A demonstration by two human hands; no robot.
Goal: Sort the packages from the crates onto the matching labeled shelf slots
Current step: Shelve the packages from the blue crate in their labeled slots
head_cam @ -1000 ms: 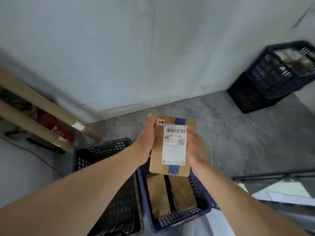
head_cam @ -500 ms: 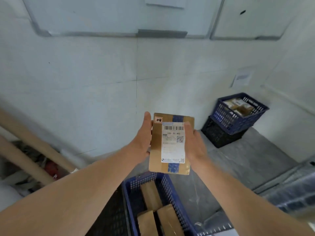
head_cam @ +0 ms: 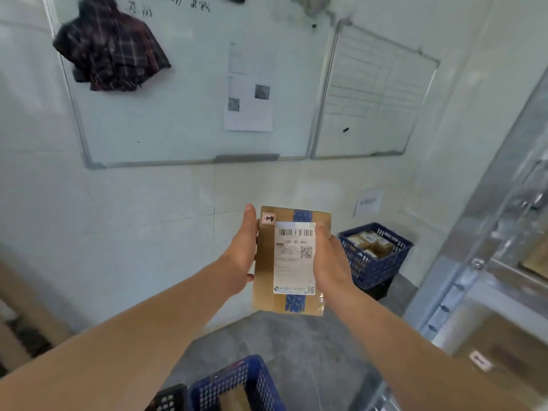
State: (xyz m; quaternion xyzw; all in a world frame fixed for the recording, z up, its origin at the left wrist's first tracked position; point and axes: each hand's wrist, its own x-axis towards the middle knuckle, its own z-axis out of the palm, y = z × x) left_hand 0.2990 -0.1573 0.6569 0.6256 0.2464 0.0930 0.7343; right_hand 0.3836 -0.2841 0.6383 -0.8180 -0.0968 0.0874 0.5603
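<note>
**A:** Which step is this?

**B:** Reading the address, I'd say. The left hand (head_cam: pixel 240 256) clasps the left edge of the box (head_cam: pixel 267 280), thumb up along it. The right hand (head_cam: pixel 329 262) grips the right edge, thumb pressed on the white label (head_cam: pixel 293 262). The box is held upright in the air, facing the person.

**A:** And next?

**B:** Probably a turn right to the metal shelf (head_cam: pixel 486 221) to find the slot matching that code.

**A:** Anything in the way?

**B:** A plaid cloth (head_cam: pixel 109 46) hangs on the whiteboard (head_cam: pixel 166 120), harmless. A blue crate (head_cam: pixel 234 378) sits on the floor under the arms. A second crate (head_cam: pixel 376 268), full of parcels, stands near the shelf's foot, so step round it
</note>
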